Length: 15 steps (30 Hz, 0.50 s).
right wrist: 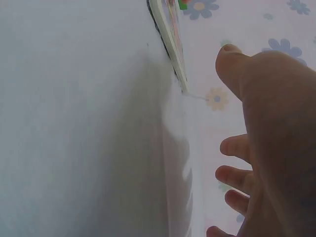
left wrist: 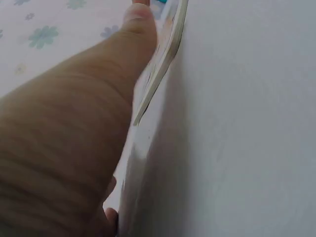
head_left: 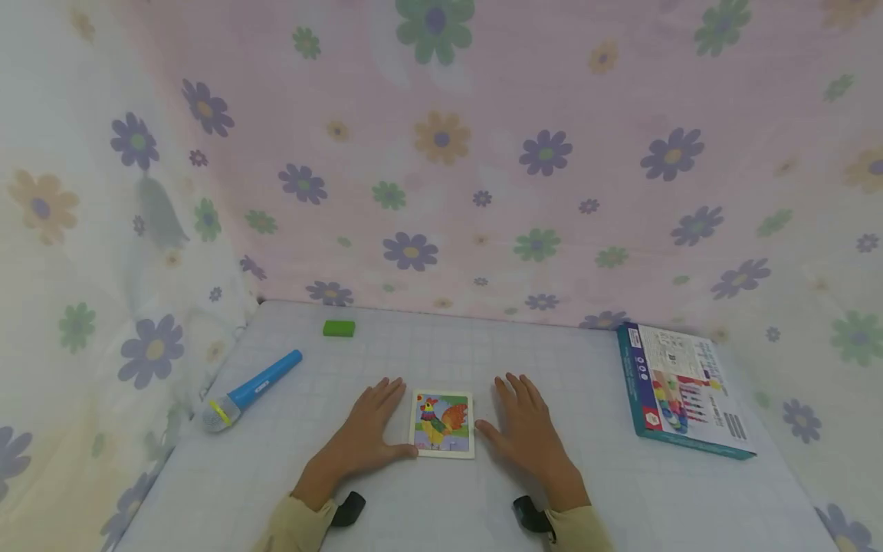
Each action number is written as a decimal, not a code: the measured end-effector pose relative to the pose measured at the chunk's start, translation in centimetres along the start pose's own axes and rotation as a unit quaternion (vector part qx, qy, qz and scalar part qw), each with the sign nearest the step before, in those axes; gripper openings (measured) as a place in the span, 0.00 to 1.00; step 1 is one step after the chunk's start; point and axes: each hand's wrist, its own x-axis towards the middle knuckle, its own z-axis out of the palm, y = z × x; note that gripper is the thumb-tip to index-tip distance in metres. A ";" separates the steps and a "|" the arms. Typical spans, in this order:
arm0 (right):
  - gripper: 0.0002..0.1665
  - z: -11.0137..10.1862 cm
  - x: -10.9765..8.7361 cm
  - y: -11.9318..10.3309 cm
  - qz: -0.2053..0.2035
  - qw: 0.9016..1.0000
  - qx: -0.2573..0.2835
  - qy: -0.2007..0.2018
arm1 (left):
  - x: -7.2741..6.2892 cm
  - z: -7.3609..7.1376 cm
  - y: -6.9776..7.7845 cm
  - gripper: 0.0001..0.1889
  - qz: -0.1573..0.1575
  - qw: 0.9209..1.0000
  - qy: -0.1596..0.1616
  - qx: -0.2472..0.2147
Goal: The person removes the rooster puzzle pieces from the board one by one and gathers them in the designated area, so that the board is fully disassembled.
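Since it looks thin and rigid, rooster panel (head_left: 442,425), on counter (head_left: 441,510) between left grip (head_left: 364,435) and right grip (head_left: 530,435), both wide, unladen, should handle light; best hold: opposite side edges.

"How's the light?"
"Dim and diffuse, slightly hazy in the head view."
"Any shadows?"
"A grey one on the left-hand cloth (head_left: 86,264), and soft-edged dark ones across the counter (left wrist: 252,128) in both wrist views."
"Sharpness?"
"Wrist pictures look soft."
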 end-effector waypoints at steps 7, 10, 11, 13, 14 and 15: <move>0.44 0.4 0.8 -1.7 -0.009 1.000 0.006 0.009 | 0.7 0.3 0.6 0.62 0.026 0.999 -0.017 0.018; 0.40 0.9 1.3 -2.7 -0.011 1.000 0.022 0.006 | 1.0 0.5 0.8 0.63 0.038 0.999 -0.021 0.023; 0.39 1.0 1.5 -3.0 -0.015 0.999 0.030 0.002 | 1.1 0.5 0.8 0.63 0.042 0.999 -0.021 0.024; 0.35 1.4 2.0 -3.6 -0.028 0.999 0.044 -0.005 | 1.3 0.6 0.8 0.63 0.047 0.998 -0.020 0.028; 0.33 1.6 2.1 -3.9 -0.035 0.998 0.052 -0.010 | 1.3 0.6 0.8 0.63 0.049 0.998 -0.020 0.029; 0.30 1.7 2.3 -4.2 -0.042 0.997 0.060 -0.015 | 1.4 0.6 0.8 0.63 0.050 0.998 -0.020 0.032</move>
